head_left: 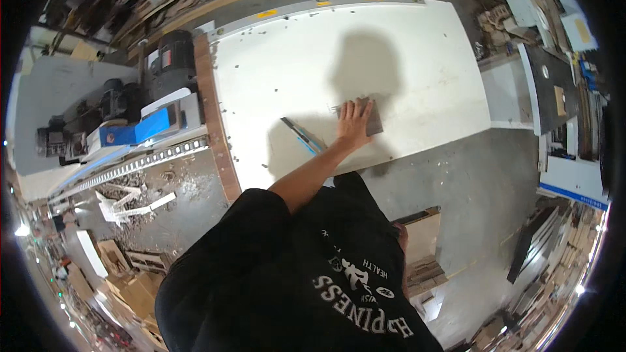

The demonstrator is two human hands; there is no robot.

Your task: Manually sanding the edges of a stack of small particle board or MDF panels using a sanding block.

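Observation:
My left hand [354, 124] reaches over the white panel [287, 58] with its palm down. Its fingers are spread across a dark brown rectangular piece [373, 118], and the thumb lies near the piece's close edge. The palm hides part of this piece. Small dark strips [335, 110] show just beyond the fingers on the left. To the left of my forearm a utility knife [302, 135] with a blue and black handle rests on the panel. Only a sliver of my right arm [403, 241] shows beside my black shirt; the fingers cannot be made out.
A brown strip [212, 111] edges the panel's left side, with a motorised machine [130, 111] beyond it. Small dark chips dot the surface. Boards [424, 248] stand on the floor at my right, and white cabinet parts [512, 91] are at the far right.

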